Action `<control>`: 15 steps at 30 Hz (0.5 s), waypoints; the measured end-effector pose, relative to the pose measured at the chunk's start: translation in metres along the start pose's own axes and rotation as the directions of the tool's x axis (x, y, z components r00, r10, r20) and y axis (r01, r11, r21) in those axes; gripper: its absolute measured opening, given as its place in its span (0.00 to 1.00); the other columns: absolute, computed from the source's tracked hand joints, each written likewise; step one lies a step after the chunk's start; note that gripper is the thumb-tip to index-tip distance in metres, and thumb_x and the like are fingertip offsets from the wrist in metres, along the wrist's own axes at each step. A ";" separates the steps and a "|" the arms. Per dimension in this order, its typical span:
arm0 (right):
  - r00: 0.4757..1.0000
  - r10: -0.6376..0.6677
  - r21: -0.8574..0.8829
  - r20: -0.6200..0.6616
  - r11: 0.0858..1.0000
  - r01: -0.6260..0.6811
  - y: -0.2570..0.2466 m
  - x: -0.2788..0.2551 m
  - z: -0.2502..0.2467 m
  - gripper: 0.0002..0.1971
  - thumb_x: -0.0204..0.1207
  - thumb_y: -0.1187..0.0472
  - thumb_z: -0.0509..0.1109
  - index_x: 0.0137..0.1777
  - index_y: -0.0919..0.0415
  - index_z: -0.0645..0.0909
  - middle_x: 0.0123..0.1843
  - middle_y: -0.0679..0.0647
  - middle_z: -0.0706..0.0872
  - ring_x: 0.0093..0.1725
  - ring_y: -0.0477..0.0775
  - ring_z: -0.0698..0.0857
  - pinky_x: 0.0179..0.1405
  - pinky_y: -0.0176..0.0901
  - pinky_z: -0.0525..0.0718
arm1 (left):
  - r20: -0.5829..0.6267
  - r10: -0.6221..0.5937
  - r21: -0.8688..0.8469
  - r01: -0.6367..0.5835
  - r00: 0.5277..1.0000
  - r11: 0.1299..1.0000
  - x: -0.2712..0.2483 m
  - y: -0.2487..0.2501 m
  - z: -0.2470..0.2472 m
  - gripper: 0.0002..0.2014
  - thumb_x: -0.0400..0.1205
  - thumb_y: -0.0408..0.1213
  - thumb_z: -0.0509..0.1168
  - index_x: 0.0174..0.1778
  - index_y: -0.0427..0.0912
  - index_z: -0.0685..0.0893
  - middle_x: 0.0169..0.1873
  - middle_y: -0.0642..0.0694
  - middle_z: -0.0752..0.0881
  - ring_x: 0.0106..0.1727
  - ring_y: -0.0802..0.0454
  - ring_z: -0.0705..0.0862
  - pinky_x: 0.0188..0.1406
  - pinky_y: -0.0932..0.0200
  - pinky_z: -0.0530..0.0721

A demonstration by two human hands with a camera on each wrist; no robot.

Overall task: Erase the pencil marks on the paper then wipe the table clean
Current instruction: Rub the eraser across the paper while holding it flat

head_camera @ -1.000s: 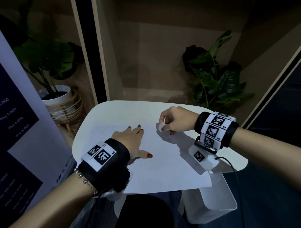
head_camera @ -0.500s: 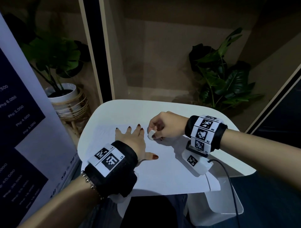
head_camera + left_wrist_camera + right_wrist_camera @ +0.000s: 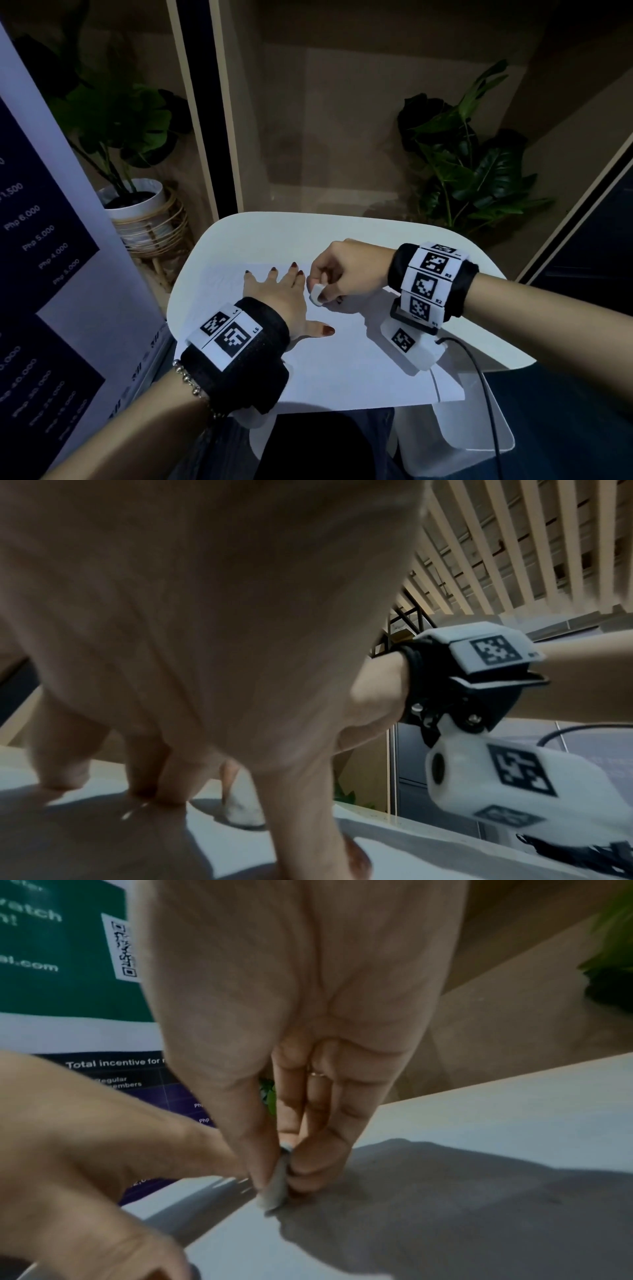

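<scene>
Now: L hand flat, fingers spread on paper | R hand pinching eraser | pencil marks too faint

Matt white paper on smooth, semi-gloss white table; wristbands black cloth w/ plastic tags.

The left hand lay flat, fingers spread straight, thumb out. Just beside it, the right hand curled, fingertips pinching downward.

Head view looks down; wrist views close; all share paper.
</scene>
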State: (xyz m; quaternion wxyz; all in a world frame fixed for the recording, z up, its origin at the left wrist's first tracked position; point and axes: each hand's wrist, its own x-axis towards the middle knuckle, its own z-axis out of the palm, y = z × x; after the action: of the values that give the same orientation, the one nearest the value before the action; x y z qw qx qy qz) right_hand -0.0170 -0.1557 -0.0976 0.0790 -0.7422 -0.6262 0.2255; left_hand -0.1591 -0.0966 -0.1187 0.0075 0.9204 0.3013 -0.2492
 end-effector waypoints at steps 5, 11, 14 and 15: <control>0.996 0.058 -0.002 -0.072 0.998 -0.059 0.009 -0.008 0.006 0.07 0.77 0.57 0.74 0.52 0.56 0.82 0.45 0.49 0.87 0.44 0.49 0.82 0.45 0.41 0.81 | 0.013 0.036 -0.023 -0.036 0.999 0.999 -0.002 -0.006 -0.004 0.52 0.78 0.74 0.51 0.87 0.44 0.38 0.86 0.51 0.37 0.87 0.45 0.44 0.82 0.33 0.47; 0.984 0.177 0.036 -0.028 0.984 -0.176 0.022 -0.017 0.005 0.05 0.80 0.57 0.70 0.51 0.55 0.77 0.44 0.46 0.83 0.49 0.52 0.82 0.50 0.45 0.80 | 0.022 0.005 -0.056 -0.003 1.000 0.998 -0.009 -0.016 -0.017 0.49 0.80 0.73 0.50 0.87 0.42 0.44 0.87 0.49 0.43 0.87 0.45 0.46 0.82 0.33 0.48; 0.975 0.216 0.032 -0.051 0.976 -0.214 0.025 -0.022 0.004 0.07 0.81 0.57 0.69 0.53 0.58 0.78 0.48 0.50 0.83 0.51 0.54 0.81 0.53 0.47 0.80 | -0.013 0.023 -0.060 -0.024 1.000 0.998 -0.018 -0.015 -0.024 0.48 0.81 0.71 0.52 0.87 0.43 0.47 0.87 0.49 0.45 0.87 0.45 0.49 0.83 0.34 0.49; 0.971 0.231 0.024 -0.064 0.973 -0.230 0.026 -0.023 0.004 0.08 0.82 0.57 0.68 0.55 0.60 0.78 0.50 0.52 0.85 0.53 0.56 0.82 0.54 0.48 0.80 | -0.017 0.028 -0.058 -0.029 0.999 0.998 -0.020 -0.015 -0.026 0.47 0.81 0.71 0.53 0.87 0.43 0.48 0.87 0.48 0.46 0.87 0.45 0.50 0.82 0.34 0.50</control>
State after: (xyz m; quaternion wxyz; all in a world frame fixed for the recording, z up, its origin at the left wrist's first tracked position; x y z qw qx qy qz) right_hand 0.0018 -0.1840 -0.1056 0.0793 -0.8162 -0.5310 0.2135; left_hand -0.1699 -0.0915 -0.0845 0.0354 0.9260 0.2953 -0.2325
